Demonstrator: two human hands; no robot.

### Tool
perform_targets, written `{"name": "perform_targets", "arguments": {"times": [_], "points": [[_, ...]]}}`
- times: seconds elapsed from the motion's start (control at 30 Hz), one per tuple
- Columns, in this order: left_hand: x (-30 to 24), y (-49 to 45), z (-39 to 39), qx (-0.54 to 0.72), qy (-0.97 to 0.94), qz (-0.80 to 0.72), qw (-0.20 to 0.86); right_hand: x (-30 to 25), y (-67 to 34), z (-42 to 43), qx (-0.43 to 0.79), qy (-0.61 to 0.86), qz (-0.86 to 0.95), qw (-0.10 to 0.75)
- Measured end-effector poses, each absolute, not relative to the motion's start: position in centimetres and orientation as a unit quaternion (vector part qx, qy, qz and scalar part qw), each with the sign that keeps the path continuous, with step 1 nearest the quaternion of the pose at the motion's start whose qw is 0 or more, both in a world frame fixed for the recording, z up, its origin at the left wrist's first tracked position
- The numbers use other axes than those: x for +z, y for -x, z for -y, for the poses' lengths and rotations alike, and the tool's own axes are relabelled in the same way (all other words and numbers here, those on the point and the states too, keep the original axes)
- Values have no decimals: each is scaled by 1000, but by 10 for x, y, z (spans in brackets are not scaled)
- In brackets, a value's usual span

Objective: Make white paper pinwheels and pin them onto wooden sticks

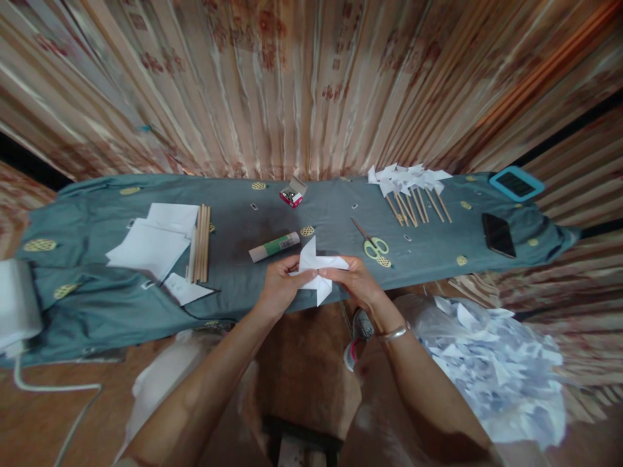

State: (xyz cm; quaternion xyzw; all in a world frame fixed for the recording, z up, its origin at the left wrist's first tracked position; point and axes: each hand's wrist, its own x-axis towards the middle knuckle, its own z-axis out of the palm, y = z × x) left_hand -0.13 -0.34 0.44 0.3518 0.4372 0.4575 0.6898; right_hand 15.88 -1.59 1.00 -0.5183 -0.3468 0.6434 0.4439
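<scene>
Both hands hold a white paper pinwheel (311, 254) over the near edge of the cloth-covered table. My left hand (280, 285) grips its left side, with the thumb pressed near the centre. From the right, my right hand (357, 279) pinches it, its thumb also close to the middle. Just beyond my left hand lies a green and white glue stick (275, 246). Scissors with yellow-green handles (374, 246) rest beyond my right hand. The fingers under the paper are hidden.
Paper sheets (150, 250) and wooden sticks (202, 243) lie left. Behind stands a small opened box (293, 192). Finished pinwheels on sticks (411, 185), a dark phone (499, 235) and a blue-framed device (516, 184) lie right. A bag of folded paper (496, 363) sits below.
</scene>
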Motion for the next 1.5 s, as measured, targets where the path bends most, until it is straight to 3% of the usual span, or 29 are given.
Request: {"name": "perform_targets", "arguments": {"times": [0.27,0.43,0.53,0.63,0.77,1.1,1.5], "points": [[4,13,5,454,-386,-456,661,2,-150,12,653,525,341,426],[7,44,-5,469,-441,-493,585,0,-151,10,646,531,329,439],[6,81,-21,463,-568,-545,407,2,-154,10,643,535,334,435],[6,117,-37,366,-670,-618,189,3,-155,12,638,537,340,435],[3,143,-47,256,-693,-669,80,4,-155,13,644,527,348,432],[-14,154,-54,182,-683,-706,43,2,-160,15,643,518,363,432],[-14,153,-54,187,-688,-701,21,6,-164,20,640,526,357,432]]}}
